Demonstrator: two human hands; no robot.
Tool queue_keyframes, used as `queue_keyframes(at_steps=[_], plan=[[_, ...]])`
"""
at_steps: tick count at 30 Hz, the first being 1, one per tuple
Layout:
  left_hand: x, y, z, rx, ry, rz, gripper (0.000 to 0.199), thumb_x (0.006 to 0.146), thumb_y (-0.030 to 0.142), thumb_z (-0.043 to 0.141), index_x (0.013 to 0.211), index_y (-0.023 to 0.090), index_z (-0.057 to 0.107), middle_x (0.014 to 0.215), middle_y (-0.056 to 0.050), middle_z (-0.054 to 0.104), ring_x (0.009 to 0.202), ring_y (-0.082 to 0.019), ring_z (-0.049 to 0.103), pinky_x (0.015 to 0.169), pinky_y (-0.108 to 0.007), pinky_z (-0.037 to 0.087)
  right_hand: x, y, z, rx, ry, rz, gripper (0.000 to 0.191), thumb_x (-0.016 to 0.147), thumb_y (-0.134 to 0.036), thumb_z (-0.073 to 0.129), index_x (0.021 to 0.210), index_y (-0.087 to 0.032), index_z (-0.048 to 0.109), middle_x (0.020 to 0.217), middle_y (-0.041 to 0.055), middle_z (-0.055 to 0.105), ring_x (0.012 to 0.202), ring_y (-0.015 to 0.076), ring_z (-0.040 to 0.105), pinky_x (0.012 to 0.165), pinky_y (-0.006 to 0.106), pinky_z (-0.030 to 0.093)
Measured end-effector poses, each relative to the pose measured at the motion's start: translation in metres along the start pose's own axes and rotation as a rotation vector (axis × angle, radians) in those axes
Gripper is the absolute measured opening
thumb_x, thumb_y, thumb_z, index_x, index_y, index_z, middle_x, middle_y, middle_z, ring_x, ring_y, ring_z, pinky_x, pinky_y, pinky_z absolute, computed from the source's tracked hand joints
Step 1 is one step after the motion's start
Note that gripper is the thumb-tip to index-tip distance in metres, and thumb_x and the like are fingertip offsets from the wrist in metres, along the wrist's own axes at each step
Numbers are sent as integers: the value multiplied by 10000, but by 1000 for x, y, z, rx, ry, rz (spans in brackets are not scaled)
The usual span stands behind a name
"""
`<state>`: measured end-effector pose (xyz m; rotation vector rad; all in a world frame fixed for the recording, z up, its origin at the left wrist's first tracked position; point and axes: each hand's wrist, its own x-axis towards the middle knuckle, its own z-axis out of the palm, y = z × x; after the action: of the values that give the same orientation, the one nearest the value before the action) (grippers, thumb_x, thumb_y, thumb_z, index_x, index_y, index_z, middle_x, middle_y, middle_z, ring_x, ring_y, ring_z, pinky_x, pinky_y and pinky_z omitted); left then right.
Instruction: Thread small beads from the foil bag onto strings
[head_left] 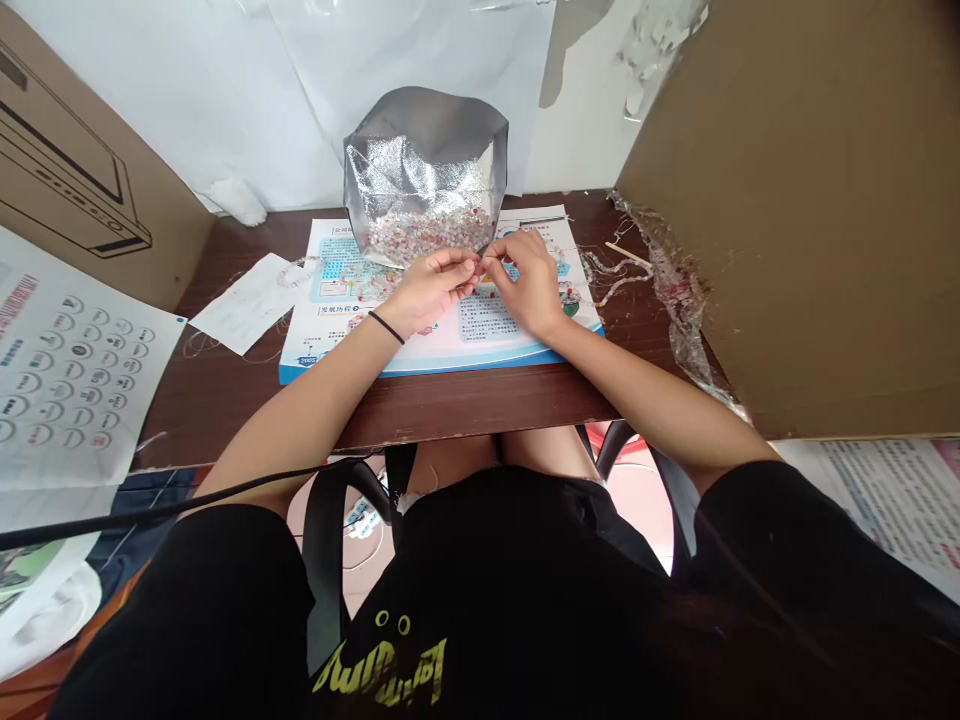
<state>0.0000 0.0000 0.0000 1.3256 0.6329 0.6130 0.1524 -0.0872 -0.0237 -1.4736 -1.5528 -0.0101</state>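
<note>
Nearest, one black shirt (510,600), its sleeves ending above my elbows and leaving both forearms bare. Next, one dark brown tabletop (480,405), its near edge passing beneath my forearms. Upon it, one printed sheet (420,358), blue-edged, lying flat under my hands, probably serving as a pale ground for spotting small parts. Left hand (424,292), one: thumb and forefinger pinching a tiny piece (479,267) above the sheet's middle. Right hand (531,285), one: thumb and forefinger tips pressing together at the same piece, the two pinches likely steadying it between them. To the right, beaded strands (619,290), trailing beyond the sheet, seemingly lying aside. Far, one grey bag (427,105), silver-lined, standing open toward me and holding loose beads (420,235), presumably for short reach. Obscured items: the piece itself, my fingertips covering it and its smallness hiding its shape; any thread between my hands, not showing clearly; beads under my left hand, blurring into the print; the bag's bottom, partly disappearing behind my fingers.
</note>
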Motion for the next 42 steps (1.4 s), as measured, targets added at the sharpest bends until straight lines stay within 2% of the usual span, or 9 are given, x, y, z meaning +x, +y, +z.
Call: queue_keyframes(at_steps=[7, 18, 24, 30, 35, 42], plan=[[0, -1, 0, -61, -20, -23, 72, 879, 213, 749, 887, 168, 693, 878, -14, 721, 838, -84, 673, 871, -256, 536, 0, -2, -1, 30, -13, 16, 188, 1032, -349, 508, 1016, -275, 680, 970, 65, 629, 1078, 266, 565, 1034, 525, 492], [1, -2, -1, -7, -16, -16, 69, 893, 218, 732, 920, 167, 695, 909, -30, 713, 878, -101, 685, 892, -286, 537, -1, -1, 1, -4, -9, -1, 186, 1036, -370, 506, 1038, -284, 671, 954, 63, 621, 1057, 262, 574, 1002, 500, 514], [0, -2, 0, -28, -8, -27, 85, 896, 238, 736, 894, 165, 693, 849, -18, 710, 815, -83, 673, 857, -259, 547, 0, -3, 0, 13, -20, 3, 172, 1021, -332, 518, 964, -266, 667, 983, 62, 629, 1077, 253, 565, 1036, 487, 484], [-3, 3, 2, -36, -23, -44, 119, 898, 265, 737, 863, 157, 703, 854, -38, 712, 845, -103, 687, 882, -281, 542, 1, -7, -4, 50, -23, 20, 154, 994, -308, 555, 915, -258, 677, 996, 49, 632, 1072, 240, 562, 1039, 465, 457], [-3, 2, 1, -50, -30, -45, 158, 890, 296, 752, 849, 152, 703, 815, -30, 704, 822, -98, 681, 866, -264, 546, 1, -5, -3, 73, -29, -9, 147, 999, -344, 578, 948, -266, 692, 975, 41, 643, 1048, 227, 578, 997, 437, 472], [0, -1, 0, -37, -30, -27, 192, 911, 327, 728, 859, 147, 689, 765, -18, 679, 780, -79, 655, 830, -235, 534, 0, 8, 5, 132, -1, -76, 210, 982, -449, 625, 1058, -264, 689, 917, 38, 650, 922, 204, 599, 895, 411, 512]])
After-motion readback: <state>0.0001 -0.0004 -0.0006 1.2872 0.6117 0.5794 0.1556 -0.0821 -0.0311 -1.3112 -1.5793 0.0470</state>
